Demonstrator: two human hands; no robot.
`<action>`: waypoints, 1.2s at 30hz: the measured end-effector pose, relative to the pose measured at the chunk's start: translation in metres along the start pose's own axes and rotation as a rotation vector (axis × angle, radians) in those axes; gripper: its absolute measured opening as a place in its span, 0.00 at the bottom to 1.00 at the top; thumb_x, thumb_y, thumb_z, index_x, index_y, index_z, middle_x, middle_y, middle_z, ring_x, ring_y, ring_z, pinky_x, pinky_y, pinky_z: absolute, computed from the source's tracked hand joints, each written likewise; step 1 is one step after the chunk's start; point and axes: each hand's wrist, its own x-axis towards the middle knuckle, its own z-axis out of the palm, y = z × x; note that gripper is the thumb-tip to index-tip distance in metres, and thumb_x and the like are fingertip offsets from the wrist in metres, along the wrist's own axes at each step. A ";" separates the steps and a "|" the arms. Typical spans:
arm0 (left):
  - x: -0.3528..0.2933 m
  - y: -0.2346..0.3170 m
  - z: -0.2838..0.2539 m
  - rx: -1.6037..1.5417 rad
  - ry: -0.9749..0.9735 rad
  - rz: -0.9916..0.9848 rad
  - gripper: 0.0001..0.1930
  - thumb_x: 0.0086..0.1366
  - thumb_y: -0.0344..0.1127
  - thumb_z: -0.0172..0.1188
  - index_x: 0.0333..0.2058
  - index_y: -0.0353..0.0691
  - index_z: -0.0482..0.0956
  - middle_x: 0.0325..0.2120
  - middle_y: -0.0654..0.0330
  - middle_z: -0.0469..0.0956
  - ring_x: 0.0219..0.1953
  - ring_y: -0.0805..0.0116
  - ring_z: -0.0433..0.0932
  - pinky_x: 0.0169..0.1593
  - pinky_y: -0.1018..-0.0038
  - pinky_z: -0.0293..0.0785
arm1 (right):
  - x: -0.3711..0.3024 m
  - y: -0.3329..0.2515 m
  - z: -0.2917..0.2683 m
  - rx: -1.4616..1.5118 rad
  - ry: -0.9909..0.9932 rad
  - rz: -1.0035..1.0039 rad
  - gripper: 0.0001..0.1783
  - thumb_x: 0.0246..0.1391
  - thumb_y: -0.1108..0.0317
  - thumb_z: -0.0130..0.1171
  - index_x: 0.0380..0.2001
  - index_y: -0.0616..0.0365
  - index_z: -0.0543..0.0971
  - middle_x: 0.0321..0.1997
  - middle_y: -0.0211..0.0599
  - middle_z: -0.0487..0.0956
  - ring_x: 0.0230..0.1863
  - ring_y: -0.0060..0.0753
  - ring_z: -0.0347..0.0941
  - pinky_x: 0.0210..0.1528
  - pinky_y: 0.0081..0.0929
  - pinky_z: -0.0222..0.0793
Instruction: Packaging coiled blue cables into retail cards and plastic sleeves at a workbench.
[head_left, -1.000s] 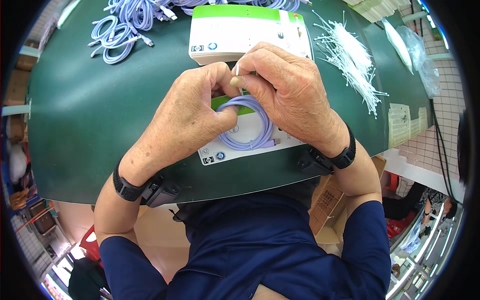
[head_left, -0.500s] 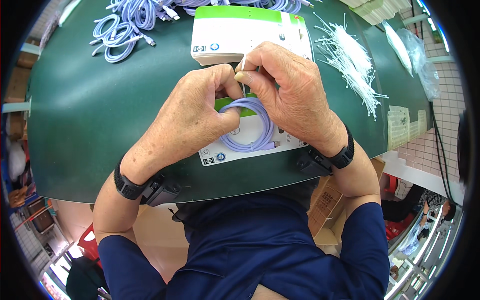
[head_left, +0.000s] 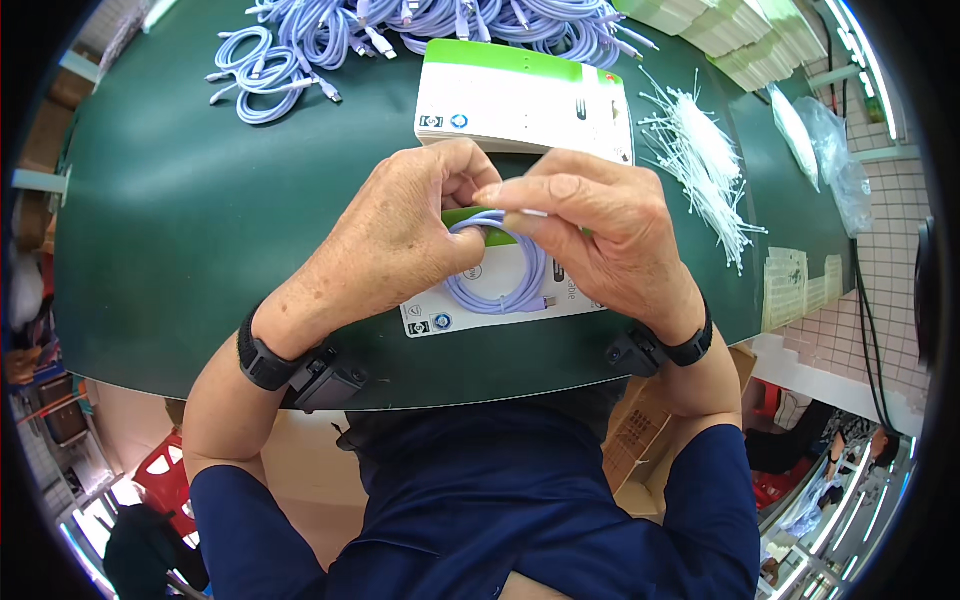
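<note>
A coil of lilac cable [head_left: 537, 278] lies against a white backing card [head_left: 590, 298] with a green band, just above the near part of the table. My left hand [head_left: 405, 220] is closed on the coil and the card's upper edge, its thumb inside the loop. Between the thumb and fingers of my right hand [head_left: 610, 225] a short length of white cable tie [head_left: 532, 212] shows, at the top of the coil. The fingertips of both hands nearly meet there and hide how the tie runs.
Behind my hands stands a stack of green-and-white cards [head_left: 520, 100]. More lilac cable coils [head_left: 330, 35] are heaped at the far side. Loose white cable ties [head_left: 705, 160] lie at the right on the green table [head_left: 200, 260], with further card stacks [head_left: 735, 40] at far right.
My right hand has moved down and turned, bringing the pinched tie from upright to nearly level. My left hand keeps its hold on the coil and card. The whole view has shifted slightly.
</note>
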 end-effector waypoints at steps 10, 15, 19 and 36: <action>-0.002 0.003 -0.013 0.024 -0.030 0.030 0.08 0.53 0.23 0.62 0.33 0.28 0.81 0.28 0.52 0.83 0.33 0.65 0.82 0.42 0.68 0.78 | 0.000 -0.013 -0.008 0.266 -0.193 0.152 0.14 0.53 0.81 0.69 0.44 0.56 0.88 0.34 0.35 0.83 0.34 0.29 0.79 0.35 0.24 0.75; -0.002 0.006 -0.018 0.054 -0.057 -0.014 0.06 0.55 0.20 0.59 0.33 0.29 0.79 0.31 0.60 0.82 0.37 0.76 0.80 0.48 0.75 0.80 | 0.000 -0.011 -0.006 0.268 -0.152 0.161 0.15 0.51 0.83 0.70 0.41 0.56 0.89 0.33 0.35 0.82 0.33 0.29 0.78 0.34 0.23 0.74; -0.002 0.003 -0.016 0.049 -0.068 -0.009 0.06 0.54 0.20 0.59 0.33 0.29 0.78 0.31 0.60 0.82 0.38 0.75 0.81 0.49 0.75 0.79 | -0.005 -0.010 0.000 0.175 -0.025 0.115 0.17 0.46 0.85 0.72 0.39 0.55 0.90 0.33 0.35 0.82 0.31 0.28 0.77 0.31 0.24 0.72; -0.005 0.005 -0.020 -0.008 -0.027 0.055 0.07 0.53 0.20 0.59 0.33 0.28 0.76 0.29 0.51 0.81 0.34 0.63 0.81 0.43 0.67 0.78 | -0.004 -0.006 0.011 -0.153 0.087 -0.205 0.16 0.40 0.83 0.76 0.32 0.54 0.84 0.35 0.32 0.84 0.28 0.32 0.74 0.28 0.25 0.70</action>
